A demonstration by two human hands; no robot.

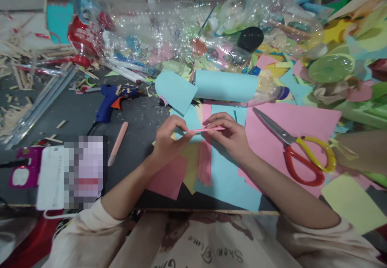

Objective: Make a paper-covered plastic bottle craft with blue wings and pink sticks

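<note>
A narrow pink paper strip (201, 130) is stretched level between my two hands over the table. My left hand (171, 135) pinches its left end between thumb and forefinger. At the other end my right hand (227, 132) grips it with thumb and fingers. Underneath lie a light blue sheet (232, 171) and several more pink strips (204, 167). Just beyond the hands is a light blue paper piece (177, 90) with a rounded end. Behind, a plastic bottle wrapped in light blue paper (226, 85) rests on its side.
Large scissors (290, 139) with red and yellow handles lie partly open on a pink sheet (263, 155) at right. A blue glue gun (110, 100) lies at left near a marker (117, 143). Plastic bottles (145, 21) and paper scraps (359, 54) crowd the back and right.
</note>
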